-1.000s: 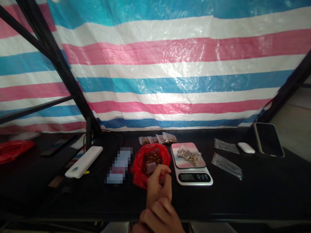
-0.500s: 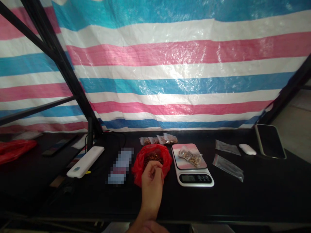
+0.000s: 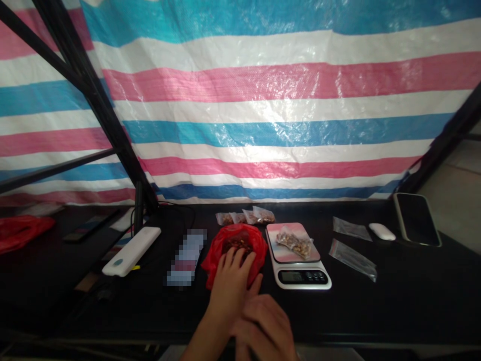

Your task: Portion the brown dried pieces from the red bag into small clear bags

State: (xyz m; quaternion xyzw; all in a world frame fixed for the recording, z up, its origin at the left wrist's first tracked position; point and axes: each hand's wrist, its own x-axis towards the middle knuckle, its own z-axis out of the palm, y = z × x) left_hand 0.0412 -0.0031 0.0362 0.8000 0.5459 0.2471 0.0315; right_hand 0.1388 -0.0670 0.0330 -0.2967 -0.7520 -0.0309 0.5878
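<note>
A red plastic bag [image 3: 216,255] holding brown nuts [image 3: 237,242] lies open on the black table. My left hand [image 3: 230,283] rests on the bag's near edge, its fingers stretched out over the nuts and apart. My right hand [image 3: 267,326] is lower, beside the left wrist, with its fingers curled; whatever is in them is hidden. Right of the bag stands a white kitchen scale [image 3: 302,277], and a small clear bag of nuts [image 3: 293,241] lies on its pink platform.
Several small filled bags [image 3: 245,217] lie behind the red bag. Two flat clear bags [image 3: 352,258] lie right of the scale, then a white mouse [image 3: 382,231] and a phone [image 3: 416,219]. A white power bank [image 3: 131,250] and black frame poles [image 3: 138,205] are at left.
My left hand has gone forward from a pinch above the bag's near side to lie spread on the bag. My right hand dropped out of view, then came back beside the left wrist.
</note>
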